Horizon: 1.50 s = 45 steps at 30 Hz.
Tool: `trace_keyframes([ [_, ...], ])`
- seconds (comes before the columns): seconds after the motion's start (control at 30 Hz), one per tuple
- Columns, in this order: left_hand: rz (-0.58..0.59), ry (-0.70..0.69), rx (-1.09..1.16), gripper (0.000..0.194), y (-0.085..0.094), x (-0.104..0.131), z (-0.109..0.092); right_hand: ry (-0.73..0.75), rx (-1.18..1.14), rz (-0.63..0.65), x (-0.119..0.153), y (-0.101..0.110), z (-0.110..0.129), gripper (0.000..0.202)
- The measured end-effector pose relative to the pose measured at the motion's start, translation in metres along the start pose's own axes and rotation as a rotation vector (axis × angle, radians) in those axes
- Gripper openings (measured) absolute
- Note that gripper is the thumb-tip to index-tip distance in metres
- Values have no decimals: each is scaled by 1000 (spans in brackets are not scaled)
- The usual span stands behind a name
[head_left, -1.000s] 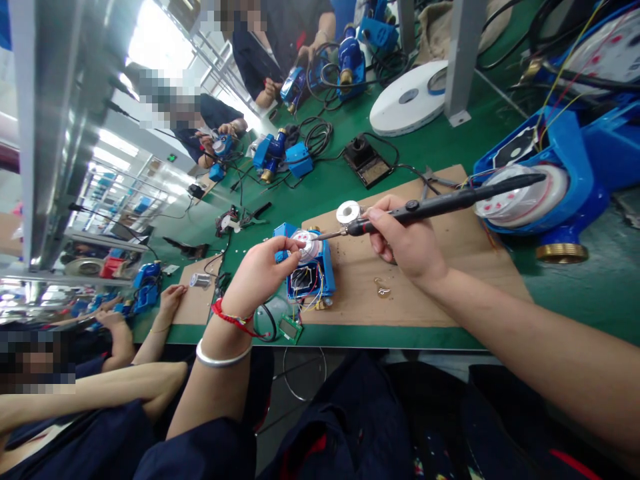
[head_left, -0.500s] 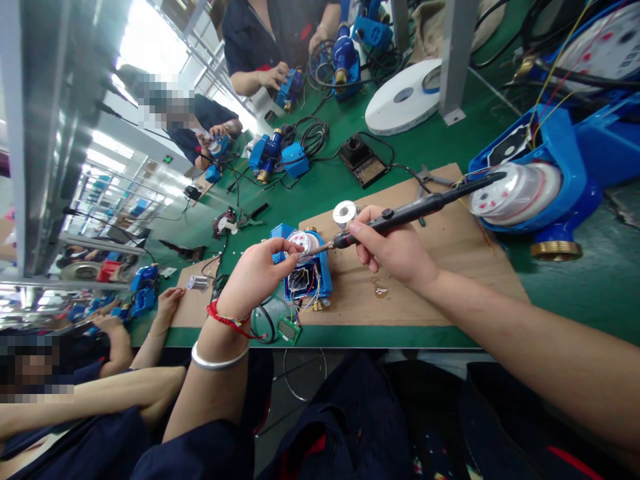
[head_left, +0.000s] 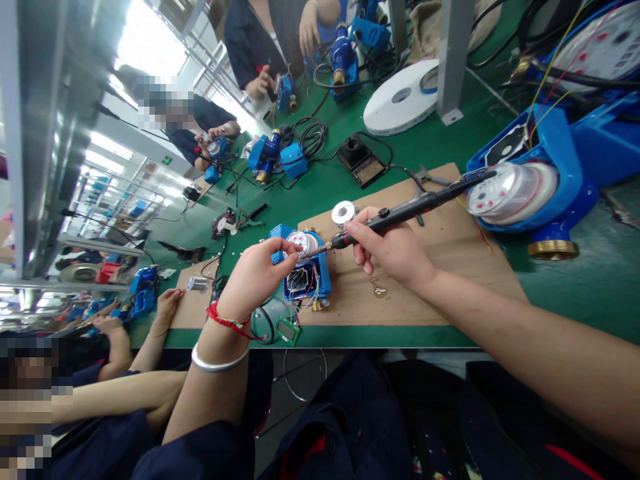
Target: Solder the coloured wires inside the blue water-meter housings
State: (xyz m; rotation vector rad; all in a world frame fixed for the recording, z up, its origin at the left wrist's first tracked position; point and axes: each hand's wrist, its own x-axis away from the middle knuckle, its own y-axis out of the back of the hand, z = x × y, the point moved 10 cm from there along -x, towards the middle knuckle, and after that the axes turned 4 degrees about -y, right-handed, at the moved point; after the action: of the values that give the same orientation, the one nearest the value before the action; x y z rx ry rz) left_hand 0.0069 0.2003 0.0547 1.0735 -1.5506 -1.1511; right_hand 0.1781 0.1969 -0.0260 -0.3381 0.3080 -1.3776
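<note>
My right hand grips a black soldering iron like a pen, its tip pointing left. Over the blue water meter, the tip comes close to the fingertips of my left hand. Those fingers are pinched together at the meter's clear round dial; whatever is between them is too small to make out. The meter's open housing shows a black part and thin coloured wires. A small green circuit board with a display lies at the table's front edge beside it.
Beneath the meter lies a cardboard sheet. A solder spool, pliers and an iron stand are behind. Another large meter stands at right. Co-workers' hands are at left and across the table.
My hands stay nearly in place, with the soldering iron shifting very slightly left. Across the table, a co-worker's hands have moved around a blue meter.
</note>
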Motion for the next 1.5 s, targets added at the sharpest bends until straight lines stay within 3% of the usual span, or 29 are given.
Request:
trace_keyframes([
  [1.5, -11, -4, 43, 16, -1, 0, 2, 5, 49, -18, 1, 1, 2, 29],
])
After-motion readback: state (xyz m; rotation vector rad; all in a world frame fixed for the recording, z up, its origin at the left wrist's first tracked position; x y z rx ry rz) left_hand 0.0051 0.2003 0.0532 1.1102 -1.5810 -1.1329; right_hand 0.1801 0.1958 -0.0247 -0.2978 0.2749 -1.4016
